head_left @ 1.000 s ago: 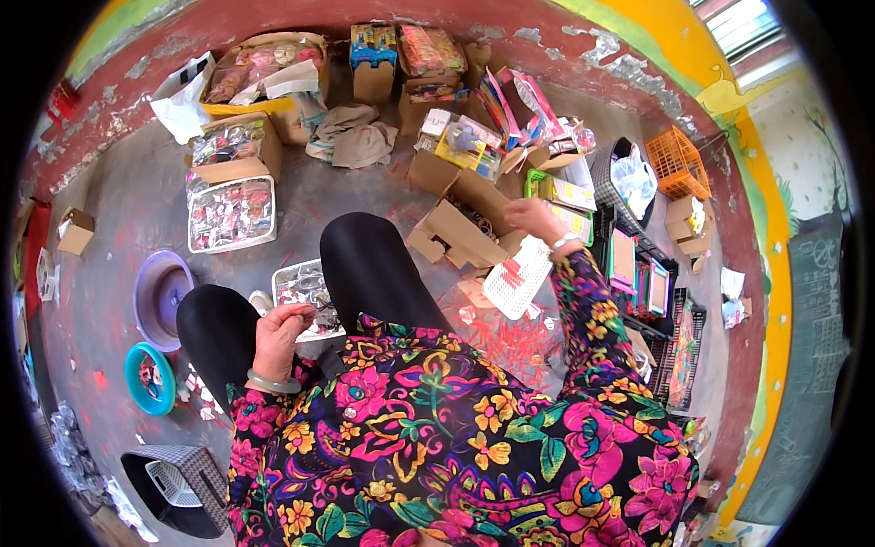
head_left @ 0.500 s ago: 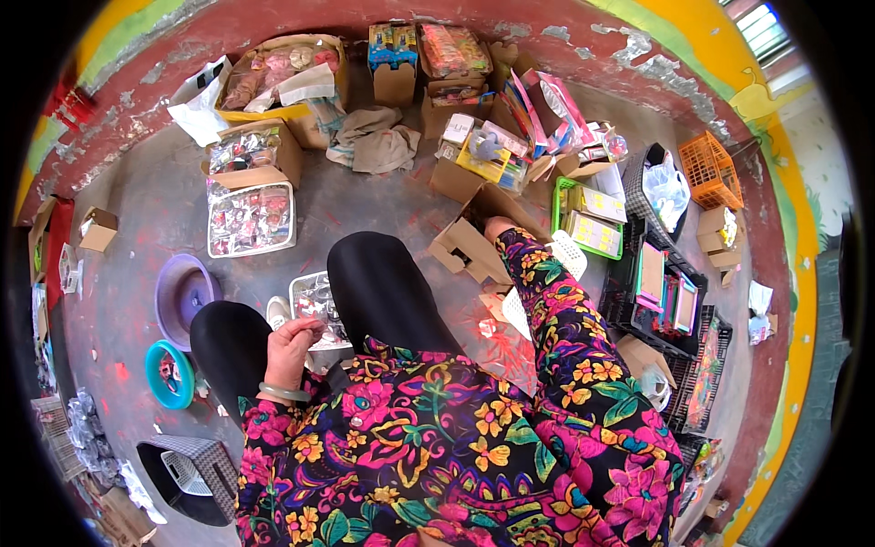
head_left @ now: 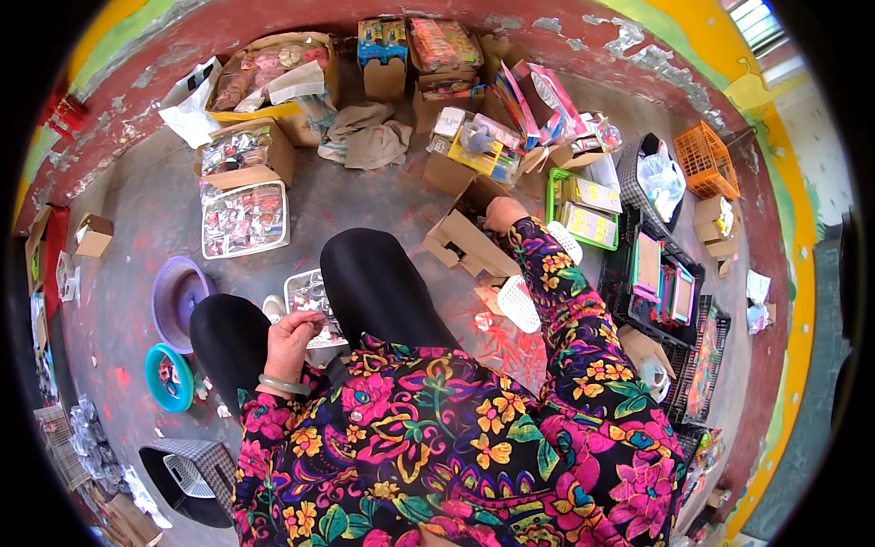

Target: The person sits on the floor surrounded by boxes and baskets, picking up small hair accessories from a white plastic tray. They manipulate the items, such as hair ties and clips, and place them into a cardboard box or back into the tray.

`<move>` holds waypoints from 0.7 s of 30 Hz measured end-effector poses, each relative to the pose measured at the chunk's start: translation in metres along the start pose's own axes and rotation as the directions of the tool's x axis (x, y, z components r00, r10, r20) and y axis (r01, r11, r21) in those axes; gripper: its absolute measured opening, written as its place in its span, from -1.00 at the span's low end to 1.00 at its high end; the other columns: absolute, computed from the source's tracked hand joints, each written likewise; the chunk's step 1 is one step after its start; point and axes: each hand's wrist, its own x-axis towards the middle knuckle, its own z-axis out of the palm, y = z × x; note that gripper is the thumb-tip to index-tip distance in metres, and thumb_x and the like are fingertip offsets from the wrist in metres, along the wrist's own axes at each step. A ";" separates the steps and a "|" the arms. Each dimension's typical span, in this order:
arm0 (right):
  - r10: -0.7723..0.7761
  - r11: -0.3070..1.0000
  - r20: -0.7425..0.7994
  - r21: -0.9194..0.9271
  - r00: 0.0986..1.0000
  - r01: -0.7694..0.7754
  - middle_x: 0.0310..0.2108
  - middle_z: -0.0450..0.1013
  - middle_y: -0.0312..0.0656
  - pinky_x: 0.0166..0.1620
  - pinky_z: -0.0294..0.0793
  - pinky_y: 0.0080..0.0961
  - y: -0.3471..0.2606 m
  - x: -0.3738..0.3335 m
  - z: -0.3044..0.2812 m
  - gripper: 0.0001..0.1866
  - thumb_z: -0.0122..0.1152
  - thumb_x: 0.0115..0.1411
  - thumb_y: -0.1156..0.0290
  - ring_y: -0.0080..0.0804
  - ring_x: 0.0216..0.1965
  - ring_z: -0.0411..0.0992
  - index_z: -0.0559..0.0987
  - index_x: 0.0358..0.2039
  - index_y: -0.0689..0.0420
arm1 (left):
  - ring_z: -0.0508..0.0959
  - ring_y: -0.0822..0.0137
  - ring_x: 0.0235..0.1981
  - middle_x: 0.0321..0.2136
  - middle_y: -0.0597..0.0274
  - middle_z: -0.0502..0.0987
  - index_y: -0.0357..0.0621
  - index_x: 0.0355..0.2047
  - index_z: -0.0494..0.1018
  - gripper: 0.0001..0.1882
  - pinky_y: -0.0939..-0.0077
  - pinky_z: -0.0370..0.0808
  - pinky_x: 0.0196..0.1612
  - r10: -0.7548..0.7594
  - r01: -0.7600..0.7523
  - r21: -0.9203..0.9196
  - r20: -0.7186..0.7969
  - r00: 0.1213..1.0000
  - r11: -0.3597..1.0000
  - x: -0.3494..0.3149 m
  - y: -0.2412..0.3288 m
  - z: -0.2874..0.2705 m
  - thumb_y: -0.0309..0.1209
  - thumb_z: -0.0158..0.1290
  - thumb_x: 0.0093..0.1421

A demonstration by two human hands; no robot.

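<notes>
The right hand (head_left: 504,214) is at the open mouth of a brown cardboard box (head_left: 469,244), which stands on the worn grey floor (head_left: 365,205) ahead and to the person's right, its smooth flaps folded outward. The fingers are bent downward and partly hidden. The left hand (head_left: 290,346) is raised near the left knee, fingers curved narrowly toward the thumb, a smooth rounded bangle (head_left: 284,386) at the wrist. From this view it cannot be told whether either hand grips anything. Just beyond the left hand is a shallow white plastic tray (head_left: 289,296) of small glossy packets. A perforated white plastic basket (head_left: 519,305) lies beside the box, partly covered by the right floral-print sleeve (head_left: 583,324). Farther right is a rectangular bright green plastic basket (head_left: 552,196) of flat packs. At left stand two round basins, purple (head_left: 170,314) and turquoise (head_left: 153,387), near each other.
</notes>
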 end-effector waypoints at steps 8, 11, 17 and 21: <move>0.188 0.494 -0.050 0.868 0.981 -0.050 -0.60 0.46 -0.28 -0.61 0.32 -0.67 0.011 -0.066 -0.030 -0.88 0.19 -0.09 0.53 -0.63 -0.66 0.38 0.56 -0.46 0.22 | 0.52 0.44 -0.38 -0.41 0.17 0.54 -0.36 -0.32 0.48 -0.79 0.62 0.45 -0.23 0.026 -0.026 0.000 0.028 0.999 1.000 -0.001 0.000 0.002 -0.62 -0.15 0.10; 0.174 0.239 -0.054 0.971 0.983 0.011 -0.56 0.44 -0.32 -0.60 0.30 -0.76 0.017 -0.073 -0.032 -0.88 0.18 -0.05 0.54 -0.66 -0.63 0.37 0.51 -0.42 0.20 | 0.52 0.43 -0.37 -0.41 0.17 0.54 -0.37 -0.32 0.48 -0.79 0.61 0.45 -0.22 0.056 -0.055 -0.041 0.039 0.998 0.998 -0.004 0.000 0.003 -0.62 -0.15 0.10; 0.155 -0.067 0.034 0.997 0.987 -0.023 -0.53 0.40 -0.34 -0.52 0.37 -0.78 0.012 -0.081 -0.039 -0.89 0.11 0.07 0.40 -0.64 -0.57 0.41 0.44 -0.41 0.14 | 0.52 0.42 -0.37 -0.40 0.16 0.54 -0.38 -0.33 0.47 -0.79 0.60 0.45 -0.21 0.083 -0.079 -0.081 0.047 0.995 0.994 -0.013 0.005 0.004 -0.62 -0.16 0.10; 0.225 0.277 -0.009 0.959 0.974 -0.055 -0.52 0.45 -0.27 -0.46 0.41 -0.61 0.009 -0.078 -0.035 -0.76 0.13 0.04 0.26 -0.54 -0.55 0.43 0.53 -0.42 0.19 | 0.51 0.42 -0.38 -0.40 0.17 0.53 -0.38 -0.33 0.47 -0.79 0.60 0.44 -0.21 0.071 -0.067 -0.097 0.029 0.997 0.993 -0.014 0.011 0.004 -0.61 -0.15 0.11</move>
